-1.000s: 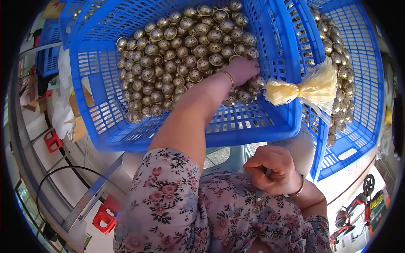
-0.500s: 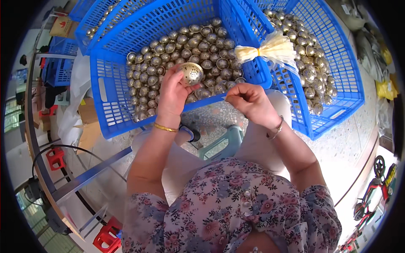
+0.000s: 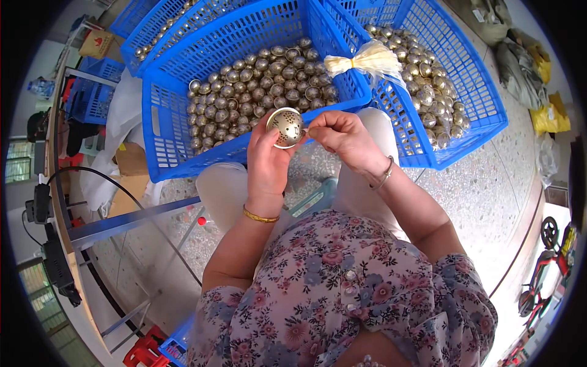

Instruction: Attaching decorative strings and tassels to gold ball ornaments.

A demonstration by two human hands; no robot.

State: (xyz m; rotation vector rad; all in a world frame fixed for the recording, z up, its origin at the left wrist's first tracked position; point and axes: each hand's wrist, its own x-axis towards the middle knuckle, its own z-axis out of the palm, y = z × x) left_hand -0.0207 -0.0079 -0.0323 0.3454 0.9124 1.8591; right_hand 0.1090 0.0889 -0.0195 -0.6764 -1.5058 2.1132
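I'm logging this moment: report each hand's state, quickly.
Left hand: holding a pierced metal ball.
Right hand: closed, thumb and forefinger pinched at the ball's right edge; what they pinch cannot be told.

Markings: no wording legible to me.
The pierced silver-gold domed metal piece in my left hand shows dark letter-like shapes, uncertain; a brown cardboard box, upper left, bears small red print, unreadable.

Two hands, one held metal dome, dozens more domes, one pale bundle
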